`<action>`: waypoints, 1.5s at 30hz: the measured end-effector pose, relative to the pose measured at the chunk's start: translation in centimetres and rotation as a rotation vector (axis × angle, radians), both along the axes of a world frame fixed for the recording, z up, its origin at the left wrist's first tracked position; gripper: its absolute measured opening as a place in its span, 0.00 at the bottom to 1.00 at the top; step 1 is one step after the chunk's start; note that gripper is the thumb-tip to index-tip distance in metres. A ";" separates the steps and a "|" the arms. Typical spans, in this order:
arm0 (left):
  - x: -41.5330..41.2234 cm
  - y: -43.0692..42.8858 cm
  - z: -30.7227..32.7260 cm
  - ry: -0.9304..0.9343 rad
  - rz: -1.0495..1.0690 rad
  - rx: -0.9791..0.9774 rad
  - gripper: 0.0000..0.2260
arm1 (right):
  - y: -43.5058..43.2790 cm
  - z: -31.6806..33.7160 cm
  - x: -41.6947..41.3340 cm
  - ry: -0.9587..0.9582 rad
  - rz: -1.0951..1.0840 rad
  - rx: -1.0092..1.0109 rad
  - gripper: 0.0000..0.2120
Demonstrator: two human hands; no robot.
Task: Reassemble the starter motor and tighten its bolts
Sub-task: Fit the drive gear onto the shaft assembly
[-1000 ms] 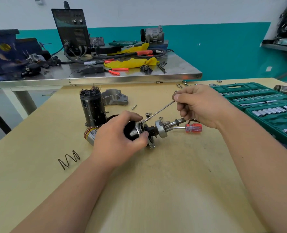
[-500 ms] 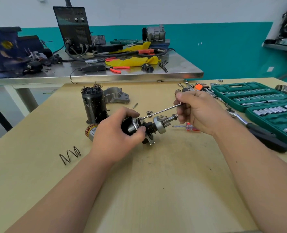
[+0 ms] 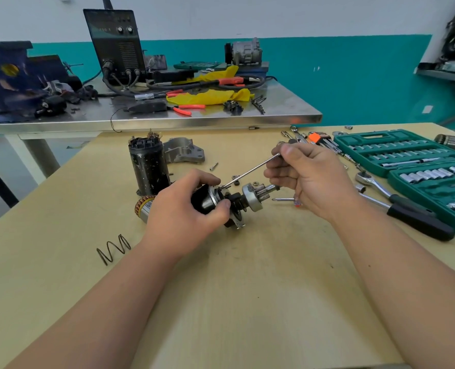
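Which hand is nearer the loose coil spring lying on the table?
Left. The left hand, gripping the black motor part, sits up and right of the spring; the right hand, pinching the thin rod, is farther right, beyond the left hand.

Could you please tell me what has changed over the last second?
The right hand, pinching the thin rod, sank slightly toward the table and now hides most of the red handle of the screwdriver. The ratchet beside its forearm came into view. Nothing was taken or released. The left hand still grips the motor assembly, with the rod's tip at its end face.
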State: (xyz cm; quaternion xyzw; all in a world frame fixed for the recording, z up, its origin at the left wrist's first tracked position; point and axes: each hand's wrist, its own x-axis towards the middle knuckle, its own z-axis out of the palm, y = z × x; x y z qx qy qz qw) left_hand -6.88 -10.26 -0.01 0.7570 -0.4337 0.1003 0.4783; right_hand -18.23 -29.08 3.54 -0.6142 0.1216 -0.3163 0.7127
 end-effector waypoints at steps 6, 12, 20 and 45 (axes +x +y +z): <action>0.0 0.0 -0.1 0.000 0.001 0.004 0.13 | 0.7 0.2 0.6 0.227 -0.377 -0.444 0.05; -0.2 0.0 0.1 -0.027 -0.013 0.002 0.15 | 0.2 1.0 0.3 0.109 0.086 0.288 0.12; 0.0 -0.1 -0.1 -0.025 -0.017 -0.005 0.15 | -0.5 0.4 -0.6 -0.038 0.325 0.277 0.10; 0.1 -0.1 -0.3 -0.028 -0.008 -0.014 0.16 | 0.3 0.4 -0.5 0.293 -0.269 -0.360 0.11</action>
